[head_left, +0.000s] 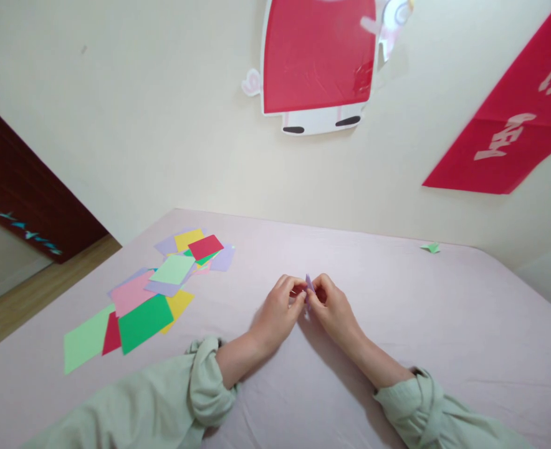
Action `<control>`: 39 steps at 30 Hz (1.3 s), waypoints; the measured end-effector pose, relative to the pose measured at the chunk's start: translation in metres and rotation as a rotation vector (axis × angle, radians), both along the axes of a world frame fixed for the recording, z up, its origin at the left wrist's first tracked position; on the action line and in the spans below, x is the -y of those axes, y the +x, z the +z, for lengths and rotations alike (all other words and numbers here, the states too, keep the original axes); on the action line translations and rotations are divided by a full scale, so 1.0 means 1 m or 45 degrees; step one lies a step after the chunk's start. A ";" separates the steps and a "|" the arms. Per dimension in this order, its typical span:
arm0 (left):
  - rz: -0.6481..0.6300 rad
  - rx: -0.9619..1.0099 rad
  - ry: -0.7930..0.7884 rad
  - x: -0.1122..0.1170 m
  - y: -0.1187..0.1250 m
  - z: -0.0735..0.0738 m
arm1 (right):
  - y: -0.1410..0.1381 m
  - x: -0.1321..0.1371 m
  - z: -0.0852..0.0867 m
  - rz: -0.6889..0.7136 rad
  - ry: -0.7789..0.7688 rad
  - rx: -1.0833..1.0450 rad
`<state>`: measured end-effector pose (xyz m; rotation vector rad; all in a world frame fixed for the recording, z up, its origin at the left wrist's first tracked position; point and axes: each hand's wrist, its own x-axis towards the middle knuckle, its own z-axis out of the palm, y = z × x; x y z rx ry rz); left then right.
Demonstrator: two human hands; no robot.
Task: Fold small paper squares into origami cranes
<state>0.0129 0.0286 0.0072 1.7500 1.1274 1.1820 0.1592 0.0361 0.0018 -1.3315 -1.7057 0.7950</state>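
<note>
Here, stretching forward over the worktop [397, 330] with wrists turned in, pinching a small purple paper [309, 283] between thumbs and curled fingers of the nearly closed left hand [281, 307] and right hand [334, 308]. Holding it upright, right between both hands, well apart from the coloured papers [145, 323].

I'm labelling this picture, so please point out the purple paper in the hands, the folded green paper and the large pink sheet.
Purple paper [309, 282]: head view, its upper part.
Folded green paper [431, 248]: head view, its middle.
Large pink sheet [134, 294]: head view, its middle.
</note>
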 end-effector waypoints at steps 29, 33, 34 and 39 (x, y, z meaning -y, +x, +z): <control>-0.082 0.624 -0.736 -0.024 -0.007 -0.008 | 0.008 -0.003 0.003 0.301 0.370 0.139; -0.090 0.541 -0.753 -0.024 -0.007 -0.007 | 0.011 -0.005 0.003 0.317 0.353 0.110; -0.092 0.528 -0.759 -0.024 -0.007 -0.007 | 0.011 -0.006 0.003 0.322 0.346 0.101; -0.141 0.565 -0.746 -0.022 -0.007 -0.005 | 0.013 -0.007 0.007 0.335 0.271 0.023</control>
